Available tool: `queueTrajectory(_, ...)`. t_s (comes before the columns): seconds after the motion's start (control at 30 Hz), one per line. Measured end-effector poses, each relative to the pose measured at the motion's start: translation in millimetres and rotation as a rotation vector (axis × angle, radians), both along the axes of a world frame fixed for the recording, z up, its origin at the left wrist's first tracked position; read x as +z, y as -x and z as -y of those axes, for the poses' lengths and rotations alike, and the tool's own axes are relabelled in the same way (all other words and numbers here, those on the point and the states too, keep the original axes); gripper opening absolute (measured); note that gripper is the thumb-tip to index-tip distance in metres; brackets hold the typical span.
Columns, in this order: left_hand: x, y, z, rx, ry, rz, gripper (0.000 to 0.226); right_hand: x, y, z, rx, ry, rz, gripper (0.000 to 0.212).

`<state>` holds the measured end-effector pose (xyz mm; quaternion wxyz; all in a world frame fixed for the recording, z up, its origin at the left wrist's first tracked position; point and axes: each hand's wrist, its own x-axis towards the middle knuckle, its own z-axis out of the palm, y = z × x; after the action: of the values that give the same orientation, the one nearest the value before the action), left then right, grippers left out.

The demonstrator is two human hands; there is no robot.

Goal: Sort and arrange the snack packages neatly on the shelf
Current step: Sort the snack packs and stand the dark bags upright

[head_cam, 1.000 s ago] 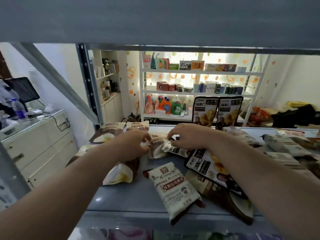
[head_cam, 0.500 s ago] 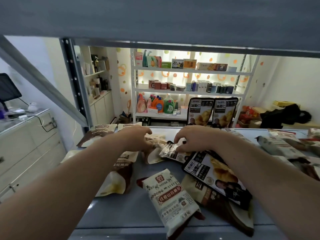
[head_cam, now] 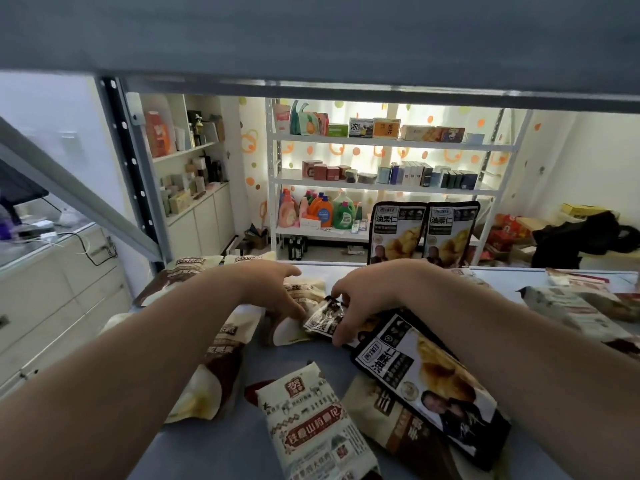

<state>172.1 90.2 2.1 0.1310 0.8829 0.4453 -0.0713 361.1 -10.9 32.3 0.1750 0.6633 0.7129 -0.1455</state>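
Right grip: your right hand (head_cam: 372, 299) pinches the small black packet (head_cam: 323, 315), mid-shelf, between your two hands.
Left grip: your left hand (head_cam: 273, 289) rests loose-fingered on a cream packet (head_cam: 306, 292), holding nothing.
Do it well: lift the small packet clear of the flat black packet (head_cam: 429, 379) it touches, then stand it by the upright pair (head_cam: 398, 233) at the back edge of the shelf (head_cam: 304, 355).
Hard to see: your fingertips, the packets under your forearms, and the blurred heap at the right edge.

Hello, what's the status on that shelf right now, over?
Left hand touches a cream-brown packet. Right hand pinches the small black packet. Two black bags upright at back; loose packets lying all around.
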Motion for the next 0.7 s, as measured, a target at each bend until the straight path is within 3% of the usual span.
queueTrajectory(0.2, -3, 1, -6, 0.017, 0.051, 0.015, 0.114, 3, 2, -14, 0.016, 0.004, -0.043, 0.132)
queueTrajectory(0.37, -3, 6, -8, 0.020, 0.125, 0.115, 0.121, 4, -3, -15, -0.015, -0.009, -0.188, 0.105)
queueTrajectory(0.5, -1, 4, -7, 0.016, 0.116, 0.146, 0.120, 13, -7, -7, -0.063, -0.094, -0.376, 0.104)
queueTrajectory(0.7, -1, 3, -6, -0.044, 0.063, 0.100, 0.108, 31, -27, 17, -0.164, -0.384, -0.822, 0.084)
